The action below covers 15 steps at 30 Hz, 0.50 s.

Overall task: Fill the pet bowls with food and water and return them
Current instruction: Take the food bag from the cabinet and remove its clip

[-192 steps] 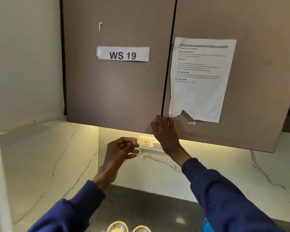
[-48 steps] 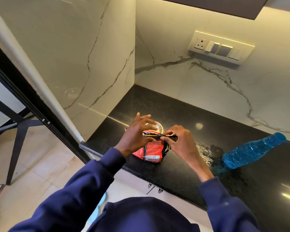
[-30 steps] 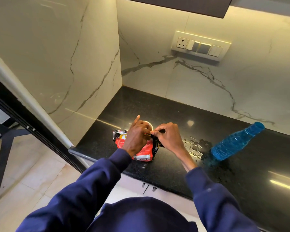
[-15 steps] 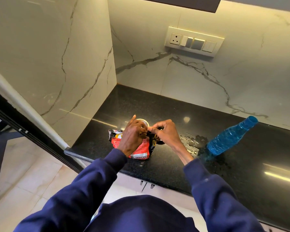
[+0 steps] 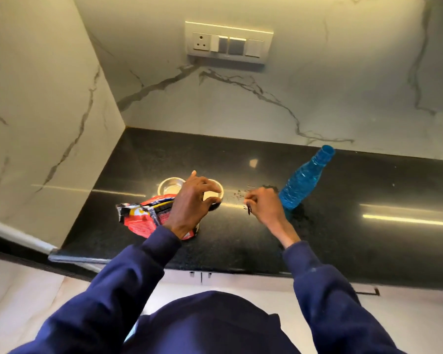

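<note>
Two small steel pet bowls [image 5: 169,185] [image 5: 216,190] stand side by side on the black counter [image 5: 241,241]. In front of them is a red food packet [image 5: 142,218], crumpled and leaning left. My left hand [image 5: 192,203] holds the packet's right upper end, fingers curled above the right bowl and forefinger sticking up. My right hand [image 5: 265,209] is off to the right, pinching a small black piece between thumb and finger. A blue water bottle [image 5: 302,182] stands just right of that hand.
Water droplets [image 5: 241,196] lie on the counter between the bowls and the bottle. Marble walls close off the left side and back, with a switch panel [image 5: 228,43] on the back wall. The counter's front edge runs just below my wrists.
Both hands were together at the packet's top. My right hand has pulled away to the right with a small black piece, and both bowls now show behind the packet.
</note>
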Each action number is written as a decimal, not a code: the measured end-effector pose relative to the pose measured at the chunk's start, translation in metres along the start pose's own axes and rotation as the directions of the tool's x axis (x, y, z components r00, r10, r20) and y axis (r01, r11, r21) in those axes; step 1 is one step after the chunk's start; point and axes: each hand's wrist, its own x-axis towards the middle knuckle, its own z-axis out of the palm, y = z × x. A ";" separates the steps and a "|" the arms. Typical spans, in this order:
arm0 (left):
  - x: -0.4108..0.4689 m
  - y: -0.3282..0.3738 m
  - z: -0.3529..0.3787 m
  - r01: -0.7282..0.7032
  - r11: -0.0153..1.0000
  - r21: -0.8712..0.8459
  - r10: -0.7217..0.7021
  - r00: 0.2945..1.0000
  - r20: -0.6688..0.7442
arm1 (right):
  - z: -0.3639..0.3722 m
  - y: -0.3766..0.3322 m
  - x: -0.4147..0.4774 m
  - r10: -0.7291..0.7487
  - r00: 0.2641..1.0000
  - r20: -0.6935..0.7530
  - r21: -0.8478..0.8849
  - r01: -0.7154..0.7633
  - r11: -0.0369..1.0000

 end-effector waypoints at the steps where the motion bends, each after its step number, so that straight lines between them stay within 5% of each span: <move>1: 0.000 0.001 0.000 -0.005 1.000 -0.012 0.005 1.000 0.005 | 0.012 0.015 -0.006 0.031 0.999 0.042 -0.080 -0.027 0.996; 5: -0.007 -0.010 -0.008 0.033 0.997 -0.065 -0.035 0.999 -0.027 | 0.045 0.060 -0.023 0.058 0.990 0.125 -0.323 -0.015 0.946; 9: -0.030 -0.015 -0.031 0.017 0.992 -0.126 -0.041 0.981 -0.192 | 0.054 0.077 -0.023 0.037 0.990 0.133 -0.392 0.018 0.920; 15: -0.064 -0.034 -0.068 0.133 0.986 -0.104 -0.163 0.905 -0.393 | 0.037 0.055 -0.008 0.066 0.997 -0.025 -0.012 -0.066 0.998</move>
